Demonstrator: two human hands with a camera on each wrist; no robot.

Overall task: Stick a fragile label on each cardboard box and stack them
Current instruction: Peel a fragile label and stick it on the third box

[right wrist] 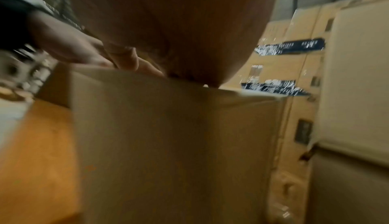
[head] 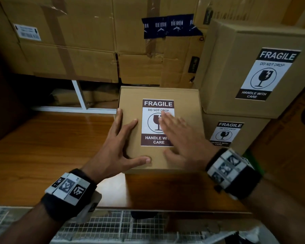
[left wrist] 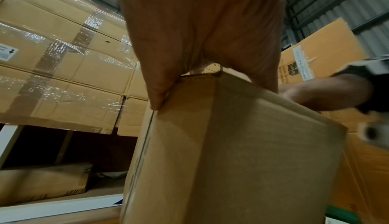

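Large taped cartons wall in the back of your glossy wooden desk, and two labelled boxes already stand stacked at its right edge. Your cardboard box sits mid-desk just beside that stack, your left hand bracing its left corner with fingers spread, your right hand flat on the fragile label, fingers straight. A one-sided rub could leave a crease or lifted edge, and the slick desk may let the box slide.
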